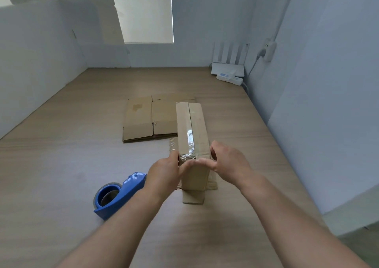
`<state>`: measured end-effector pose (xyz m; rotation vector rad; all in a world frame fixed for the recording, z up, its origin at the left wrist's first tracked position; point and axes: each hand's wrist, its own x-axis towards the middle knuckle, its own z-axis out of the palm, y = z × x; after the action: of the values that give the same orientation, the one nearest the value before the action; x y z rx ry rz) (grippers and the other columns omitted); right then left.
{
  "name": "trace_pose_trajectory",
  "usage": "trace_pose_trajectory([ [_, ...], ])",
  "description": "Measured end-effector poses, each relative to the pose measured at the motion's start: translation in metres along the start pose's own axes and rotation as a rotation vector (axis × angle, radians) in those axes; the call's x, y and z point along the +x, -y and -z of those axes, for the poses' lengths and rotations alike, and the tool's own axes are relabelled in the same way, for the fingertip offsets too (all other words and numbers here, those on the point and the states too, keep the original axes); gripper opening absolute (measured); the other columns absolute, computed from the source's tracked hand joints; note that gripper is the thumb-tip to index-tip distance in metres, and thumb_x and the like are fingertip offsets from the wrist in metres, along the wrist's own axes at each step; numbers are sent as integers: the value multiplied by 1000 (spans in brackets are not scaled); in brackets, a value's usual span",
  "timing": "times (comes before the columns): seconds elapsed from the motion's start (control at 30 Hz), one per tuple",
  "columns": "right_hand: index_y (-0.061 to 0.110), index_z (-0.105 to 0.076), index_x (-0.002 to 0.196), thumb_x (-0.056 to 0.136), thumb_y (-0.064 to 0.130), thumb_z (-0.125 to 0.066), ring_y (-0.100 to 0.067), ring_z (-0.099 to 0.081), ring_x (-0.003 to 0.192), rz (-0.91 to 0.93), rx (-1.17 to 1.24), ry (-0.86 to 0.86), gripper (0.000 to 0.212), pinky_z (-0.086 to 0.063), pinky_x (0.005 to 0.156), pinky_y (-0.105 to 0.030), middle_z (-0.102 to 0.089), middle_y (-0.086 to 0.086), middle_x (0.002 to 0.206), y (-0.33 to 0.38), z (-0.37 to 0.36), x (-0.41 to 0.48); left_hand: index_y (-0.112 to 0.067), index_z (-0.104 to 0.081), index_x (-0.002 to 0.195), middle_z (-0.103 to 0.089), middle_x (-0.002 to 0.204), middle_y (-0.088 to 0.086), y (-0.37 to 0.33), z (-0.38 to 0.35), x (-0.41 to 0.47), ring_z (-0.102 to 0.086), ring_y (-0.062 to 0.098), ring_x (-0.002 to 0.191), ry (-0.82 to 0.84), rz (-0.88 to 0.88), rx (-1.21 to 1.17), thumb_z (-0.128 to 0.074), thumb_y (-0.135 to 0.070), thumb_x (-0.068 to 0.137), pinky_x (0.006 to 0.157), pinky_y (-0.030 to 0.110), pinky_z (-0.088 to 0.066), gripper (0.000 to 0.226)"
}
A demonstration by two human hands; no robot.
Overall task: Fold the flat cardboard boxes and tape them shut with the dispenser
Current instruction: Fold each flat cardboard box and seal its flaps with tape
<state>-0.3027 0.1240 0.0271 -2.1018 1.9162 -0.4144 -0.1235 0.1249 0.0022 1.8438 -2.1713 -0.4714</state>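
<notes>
The folded box (192,124) stood near the centre of the table (61,165), with bare wood-grain surface open to the left and at the far side. The left hand (164,177) and right hand (227,165) gripped its near top corners, with the thumbs on the near face. Wrinkled clear tape (190,137) covered the near part of the top seam. Matte brown flat boxes (143,120) lay just beside it at far left. The glossy blue tape dispenser (119,193) lay near the left wrist.
</notes>
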Motion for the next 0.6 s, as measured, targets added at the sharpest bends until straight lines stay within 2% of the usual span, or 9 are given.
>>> trace_pose_trajectory([
  [0.07, 13, -41, 88, 84, 59, -57, -23, -48, 76, 86, -27, -4, 48, -35, 66, -33, -53, -1, 84, -6, -2, 3, -13, -47, 98, -65, 86, 11, 5, 3, 5, -57, 33, 80, -33, -94, 102, -35, -61, 94, 61, 33, -31, 49],
  [0.17, 7, -49, 102, 91, 47, -54, -29, -55, 91, 192, -94, 19, 42, -35, 73, -35, -59, -9, 99, -15, -3, 3, -9, -51, 108, -68, 91, 13, 19, 6, 13, -60, 39, 88, 6, -214, 205, -15, -66, 87, 64, 37, -38, 71],
  [0.27, 6, -50, 112, 96, 39, -50, -28, -54, 97, 232, -95, 37, 37, -27, 69, -28, -59, -9, 107, -19, -1, 3, -14, -45, 128, -68, 98, 15, 24, 10, 14, -59, 39, 90, 76, -243, 193, -17, -55, 97, 67, 37, -39, 58],
  [0.37, 7, -52, 115, 98, 30, -50, -25, -53, 100, 241, 4, 100, 29, -27, 71, -25, -60, -8, 112, -17, 2, 2, -22, -39, 139, -67, 108, 14, 27, 11, 10, -57, 39, 97, 140, -211, 5, -29, -35, 104, 73, 37, -42, 39],
  [0.4, 7, -53, 115, 98, 28, -50, -25, -54, 101, 230, 58, 103, 28, -30, 72, -26, -61, -8, 113, -17, 2, 2, -20, -43, 136, -67, 106, 13, 26, 12, 8, -57, 38, 96, 127, -194, -49, -32, -32, 104, 74, 37, -43, 36],
  [0.47, 6, -56, 109, 97, 26, -51, -28, -55, 98, 179, 111, 45, 24, -33, 74, -31, -62, -10, 107, -15, -3, 2, -10, -55, 115, -69, 95, 13, 21, 8, 4, -59, 36, 89, -7, -142, -160, -39, -28, 102, 73, 39, -44, 28],
  [0.53, 4, -57, 92, 96, 25, -50, -33, -58, 82, 91, 100, -157, 23, -34, 65, -33, -63, -13, 89, -5, -12, -5, -6, -59, 95, -69, 82, 13, 12, 1, 2, -61, 34, 77, -200, -69, -256, -47, -25, 100, 68, 39, -44, 24],
  [0.6, 4, -55, 75, 91, 25, -49, -33, -58, 59, -16, 121, -268, 27, -35, 49, -29, -60, -11, 67, 2, -27, -15, -8, -60, 88, -66, 73, 10, 3, -7, -2, -58, 31, 66, -284, -25, -276, -48, -26, 99, 61, 36, -42, 24],
])
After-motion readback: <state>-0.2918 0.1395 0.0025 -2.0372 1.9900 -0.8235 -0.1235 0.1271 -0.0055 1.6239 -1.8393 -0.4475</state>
